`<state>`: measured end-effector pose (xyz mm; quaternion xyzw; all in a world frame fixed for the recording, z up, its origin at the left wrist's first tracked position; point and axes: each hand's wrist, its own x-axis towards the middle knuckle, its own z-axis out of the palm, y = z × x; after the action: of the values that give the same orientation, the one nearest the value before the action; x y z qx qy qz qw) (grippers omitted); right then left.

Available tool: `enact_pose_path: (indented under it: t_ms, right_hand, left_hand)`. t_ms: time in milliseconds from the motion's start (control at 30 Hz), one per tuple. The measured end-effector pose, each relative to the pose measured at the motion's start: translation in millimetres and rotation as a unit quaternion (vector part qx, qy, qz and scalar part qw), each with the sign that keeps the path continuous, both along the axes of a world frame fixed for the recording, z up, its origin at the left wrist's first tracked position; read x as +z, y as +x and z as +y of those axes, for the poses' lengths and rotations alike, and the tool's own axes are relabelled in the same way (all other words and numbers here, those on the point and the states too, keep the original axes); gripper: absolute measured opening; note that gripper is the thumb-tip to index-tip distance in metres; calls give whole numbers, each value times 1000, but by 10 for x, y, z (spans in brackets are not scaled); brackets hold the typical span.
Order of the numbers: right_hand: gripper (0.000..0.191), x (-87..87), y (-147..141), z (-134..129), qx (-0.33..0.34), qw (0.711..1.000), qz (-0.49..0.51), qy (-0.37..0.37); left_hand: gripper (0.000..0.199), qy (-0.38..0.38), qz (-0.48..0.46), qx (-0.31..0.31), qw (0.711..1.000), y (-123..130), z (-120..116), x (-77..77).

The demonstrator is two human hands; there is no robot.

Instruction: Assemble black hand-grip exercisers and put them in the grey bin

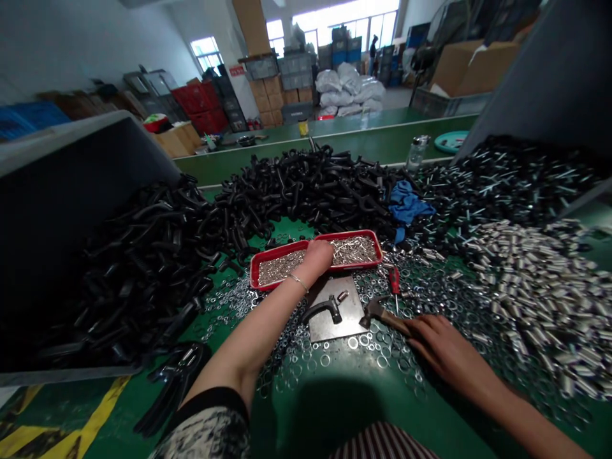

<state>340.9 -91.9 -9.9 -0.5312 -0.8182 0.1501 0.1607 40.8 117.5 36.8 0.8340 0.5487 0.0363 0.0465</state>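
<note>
The right hand [433, 344] closes firmly around the brown wooden handle of a small claw hammer [389, 320], its head beside a flat steel plate [345, 325] bearing one curved black plastic handle [325, 309]. The left hand [316, 256] lies curled in a shallow red tray [354, 233] of thin silver pins [282, 268] – whether it holds any, I cannot tell. Big heaps of black handles [306, 185] and silver tubes [540, 299] remain, with steel washers [382, 360] scattered about.

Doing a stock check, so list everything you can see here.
Red tray: one, red, mid-bench
Pins: many, silver, in the tray
Curved parts: many, black, heaped left, behind
Tubes: many, silver, heaped right
Washers: many, silver, across the green bench
Steel plate: one, grey, before the tray
Hammer: one, brown handle, beside the plate
Screwdriver: one, red handle, beside the hammer
Cloth: one, blue, behind the tray
Left hand: one, on the pins
Right hand: one, gripping the hammer handle
</note>
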Motion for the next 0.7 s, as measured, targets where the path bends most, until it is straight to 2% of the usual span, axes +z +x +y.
enact_pose_path:
  t_ms: [100,300,433,500,567,633,700]
  right_hand:
    - [32,-17,14,29,-2,1000,-21,0]
    - [31,64,-75,175,-2,1000,-15,-1]
    - [28,35,-130,277,-23,997,61,-32]
    - [29,21,-127,343,-56,988,109,-96]
    - [30,30,-103,429,-77,966,145,-199]
    - [33,65,-71,527,-73,928,189,-311]
    - [38,124,-54,613,-56,873,253,-412]
  left_hand:
    - [19,-7,9,5,1000,85,128,-34]
    - [15,19,-36,-9,999,23,-4,-63]
    - [16,52,-113,44,991,-15,-80,-39]
    - [14,70,-199,77,974,-40,-173,-19]
    - [8,85,-287,84,951,-90,-336,-7]
    - [5,91,-327,59,939,-169,-568,-11]
    - [9,78,-327,21,942,-270,-831,-33]
